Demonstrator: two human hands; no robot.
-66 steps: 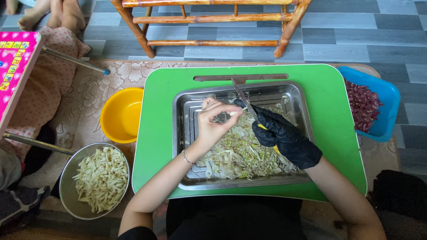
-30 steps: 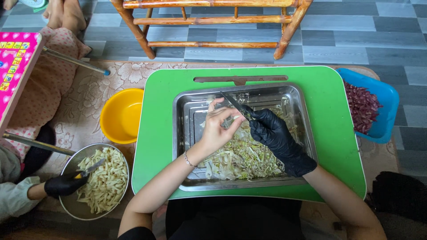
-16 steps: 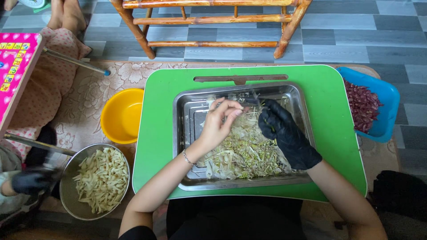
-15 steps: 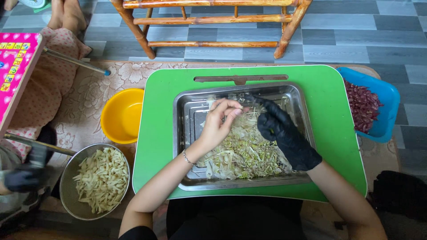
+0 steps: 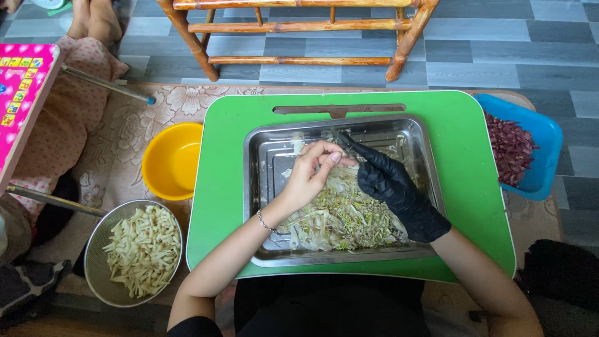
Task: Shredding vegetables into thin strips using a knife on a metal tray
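Two hands (image 5: 312, 175); pinched item indistinct

A pink board (image 5: 22, 93) with coloured squares lies far left.

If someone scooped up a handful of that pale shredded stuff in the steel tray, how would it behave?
The shredded trimmings would probably flop and shed bits, being thin loose strips. They look light, heaped airily in the steel tray. Possibly damp and clingy, though that is hard to tell.
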